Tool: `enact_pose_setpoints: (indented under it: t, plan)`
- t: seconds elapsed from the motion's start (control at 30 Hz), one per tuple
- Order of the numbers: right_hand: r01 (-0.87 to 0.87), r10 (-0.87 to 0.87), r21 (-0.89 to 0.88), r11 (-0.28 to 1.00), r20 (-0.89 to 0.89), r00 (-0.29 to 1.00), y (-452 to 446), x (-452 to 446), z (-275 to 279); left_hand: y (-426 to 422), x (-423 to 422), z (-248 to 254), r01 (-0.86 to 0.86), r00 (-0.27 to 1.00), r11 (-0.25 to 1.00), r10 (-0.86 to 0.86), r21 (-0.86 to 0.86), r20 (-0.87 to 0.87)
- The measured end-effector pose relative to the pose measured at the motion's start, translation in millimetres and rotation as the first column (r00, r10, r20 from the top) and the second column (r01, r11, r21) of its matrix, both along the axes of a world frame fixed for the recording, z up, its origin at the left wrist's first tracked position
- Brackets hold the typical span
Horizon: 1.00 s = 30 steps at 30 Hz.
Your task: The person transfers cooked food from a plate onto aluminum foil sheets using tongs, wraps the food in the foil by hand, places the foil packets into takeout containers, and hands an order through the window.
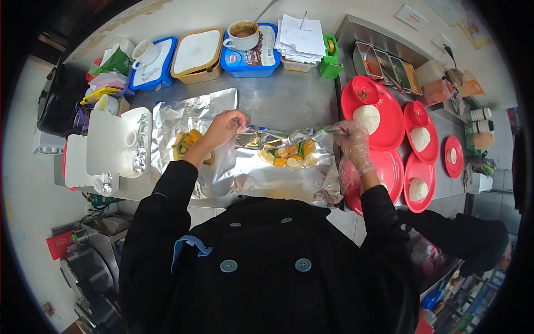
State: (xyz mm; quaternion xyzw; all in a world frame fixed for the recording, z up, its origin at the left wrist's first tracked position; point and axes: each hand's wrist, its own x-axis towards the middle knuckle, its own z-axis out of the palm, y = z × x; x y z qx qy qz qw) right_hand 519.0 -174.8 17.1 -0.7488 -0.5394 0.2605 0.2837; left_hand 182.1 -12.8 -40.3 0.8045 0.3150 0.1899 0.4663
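Head view: the food portion point(288, 150), a cluster of yellow, orange and green pieces, lies on a foil sheet point(278, 181) spread over the counter point(289, 100), and it serves as the landmark here. The left hand point(225, 129), beyond it to the left, pinches the sheet's raised far edge between thumb and fingers. The right hand point(354, 145), in a clear plastic glove, grips that edge to the right of the portion, though the glove's shine hides its exact fingertip placement. The edge stands up in a crinkled band just behind the portion.

To work this fold well, both ends of the edge should be lifted evenly, with gentle tension outward from the portion; a sharp pull could tear the foil. The bare foil in front of the portion seems ample for meeting the far edge, so the seam would best sit loosely above the food. The left forearm crosses a second sheet point(192, 111) left of the portion, so it should be held high. A red plate point(384, 172), right of the portion, leaves the right elbow little room.
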Motion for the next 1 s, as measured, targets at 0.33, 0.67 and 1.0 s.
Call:
enact_pose_setpoints:
  t: [0.33, 0.67, 1.0]
  plan:
    - [0.125, -0.135, 0.098, 0.987, 0.101, 0.986, 9.6, -5.8, -23.7, -45.0, -1.5, 41.2, -0.070, 0.992, 0.989, 0.056, -0.127, -0.117]
    - [-0.014, 0.011, 0.032, 0.999, 0.070, 0.997, 66.0, -8.5, -61.9, -7.9, -45.9, 27.7, -0.344, 0.920, 0.939, 0.332, -0.023, -0.209]
    - [0.129, -0.031, 0.119, 0.985, -0.606, 0.795, 86.2, -17.7, -59.0, -3.6, -48.2, 9.4, -0.334, 0.922, 0.939, 0.344, 0.084, -0.176]
